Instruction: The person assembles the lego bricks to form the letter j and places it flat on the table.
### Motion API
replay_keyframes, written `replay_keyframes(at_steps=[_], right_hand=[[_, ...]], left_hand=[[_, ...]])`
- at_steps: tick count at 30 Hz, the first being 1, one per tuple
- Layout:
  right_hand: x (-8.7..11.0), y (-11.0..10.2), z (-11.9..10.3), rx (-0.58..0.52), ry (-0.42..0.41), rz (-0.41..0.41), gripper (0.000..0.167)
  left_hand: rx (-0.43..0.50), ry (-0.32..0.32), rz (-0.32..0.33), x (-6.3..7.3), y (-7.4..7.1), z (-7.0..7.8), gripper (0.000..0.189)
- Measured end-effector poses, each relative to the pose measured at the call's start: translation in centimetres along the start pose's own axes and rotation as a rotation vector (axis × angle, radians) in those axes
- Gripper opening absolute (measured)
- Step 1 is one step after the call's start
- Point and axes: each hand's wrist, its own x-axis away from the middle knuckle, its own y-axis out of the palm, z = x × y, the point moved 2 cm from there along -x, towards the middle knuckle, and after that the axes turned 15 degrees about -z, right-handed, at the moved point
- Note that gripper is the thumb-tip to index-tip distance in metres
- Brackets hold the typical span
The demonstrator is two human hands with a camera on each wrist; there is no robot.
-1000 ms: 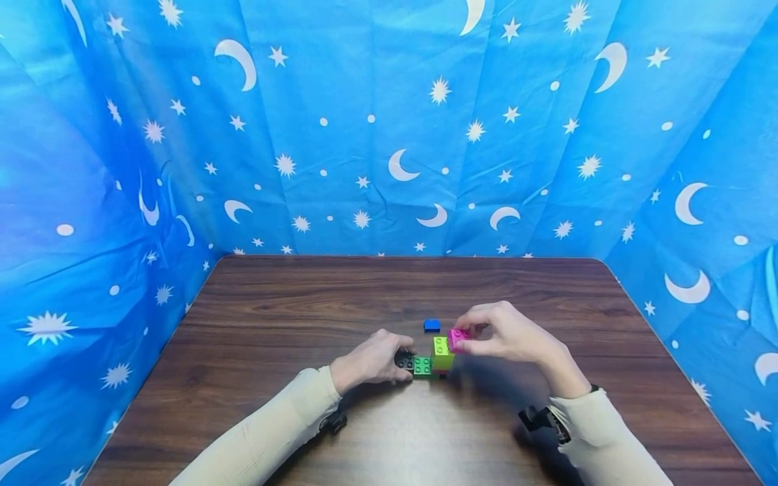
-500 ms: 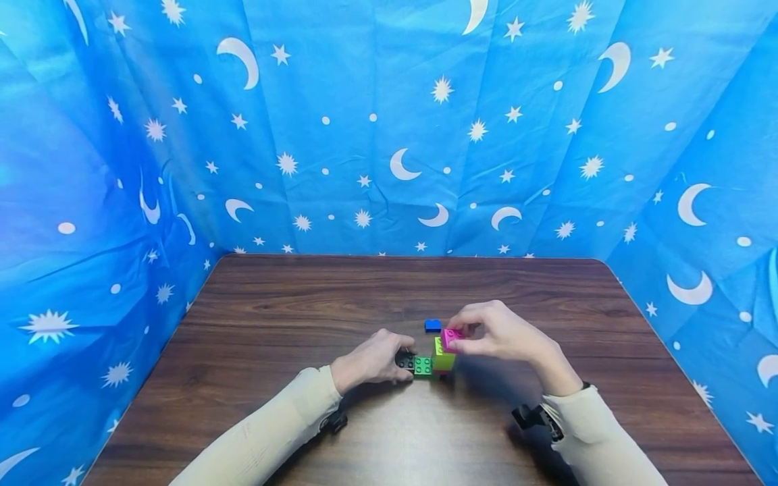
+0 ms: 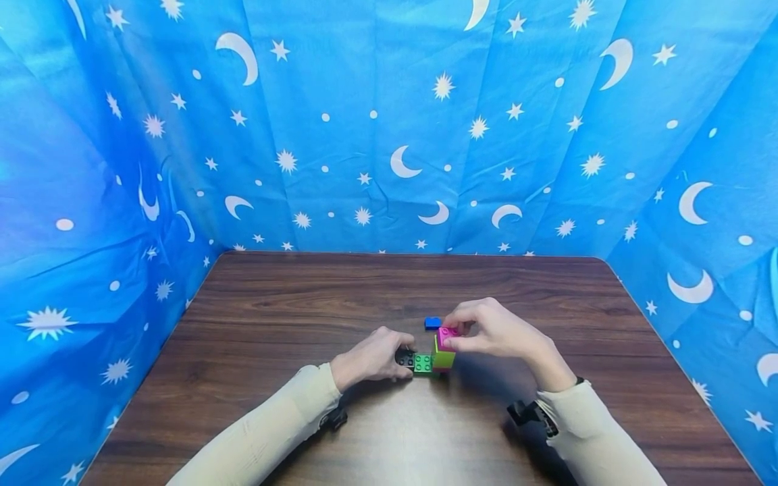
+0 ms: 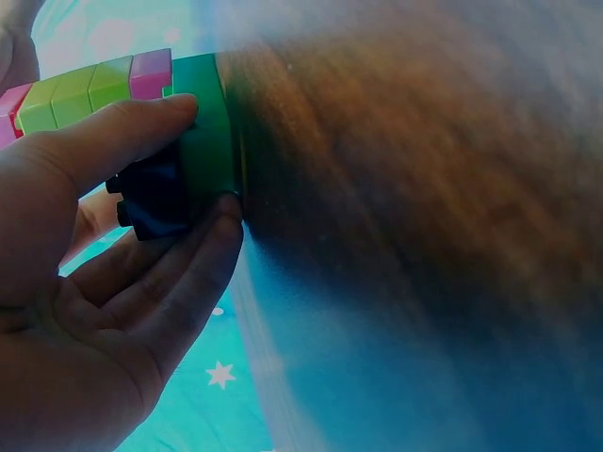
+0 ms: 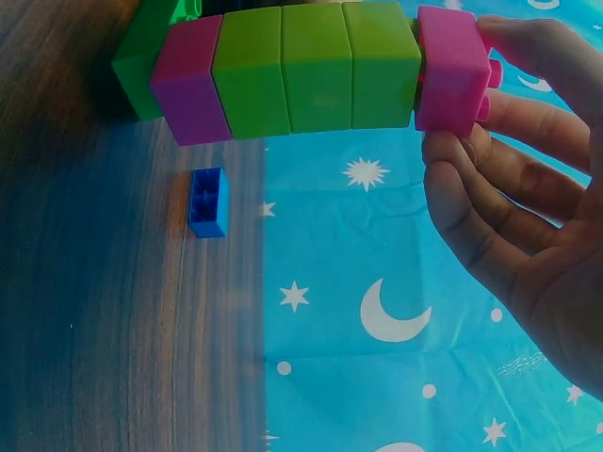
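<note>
My right hand (image 3: pixel 501 332) pinches a pink toy building brick (image 5: pixel 454 71) between thumb and fingers, at the top of an upright column. Three lime bricks (image 5: pixel 317 71) make up the column's middle, and a thin gap shows between the uppermost one and the pink brick. Beneath them is a magenta brick (image 5: pixel 191 87), on one end of a green brick (image 4: pixel 208 137) lying on the table. A black brick (image 4: pixel 158 200) stands at the green brick's other end. My left hand (image 3: pixel 373 354) holds that end, thumb on one side and fingers on the other.
A small blue brick (image 3: pixel 433 322) lies on the wooden table (image 3: pixel 304 290) just behind the column; its hollow underside shows in the right wrist view. Blue cloth (image 3: pixel 340 142) with moons and stars hangs around the table's back and sides.
My right hand has moved left with the pink brick, from beside the lime column to right over its top. The left hand stays in place on the green and black end.
</note>
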Motion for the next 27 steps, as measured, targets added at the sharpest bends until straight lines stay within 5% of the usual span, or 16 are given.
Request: replay_keyframes(at_steps=[27], right_hand=[[-0.34, 0.29, -0.01, 0.011, 0.023, 0.000, 0.021]], left_hand=[[-0.011, 0.002, 0.003, -0.07, -0.02, -0.08, 0.033]])
